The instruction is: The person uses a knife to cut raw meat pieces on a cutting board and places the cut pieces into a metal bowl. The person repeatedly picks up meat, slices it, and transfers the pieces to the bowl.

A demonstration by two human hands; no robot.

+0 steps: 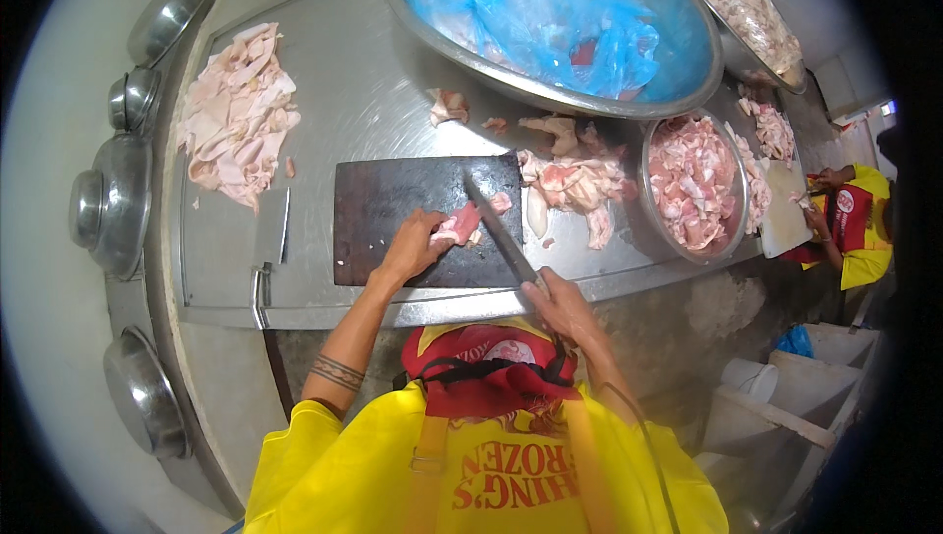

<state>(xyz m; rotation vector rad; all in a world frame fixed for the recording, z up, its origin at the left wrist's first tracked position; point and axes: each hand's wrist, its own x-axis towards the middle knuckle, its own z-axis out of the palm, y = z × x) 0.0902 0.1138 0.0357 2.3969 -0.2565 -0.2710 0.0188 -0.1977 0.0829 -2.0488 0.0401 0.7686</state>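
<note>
A dark rectangular cutting board (393, 210) lies near the front edge of the metal table. On its right half, my left hand (416, 243) grips a pink piece of raw meat (458, 226). My right hand (560, 300) is wrapped round the handle of a long knife (499, 229), its blade slanting up and left across the board beside the meat. A small pale lump (500, 203) lies on the far side of the blade. Just right of the board is a pile of raw meat pieces with skin (580, 190).
Pale skins (241, 112) and a cleaver (273, 224) lie at left. A large metal basin (550, 92) holding blue plastic bags stands at the back. A bowl of cut meat (693, 180) is at right. Beyond it, another person (859, 224) works at a white board (786, 215).
</note>
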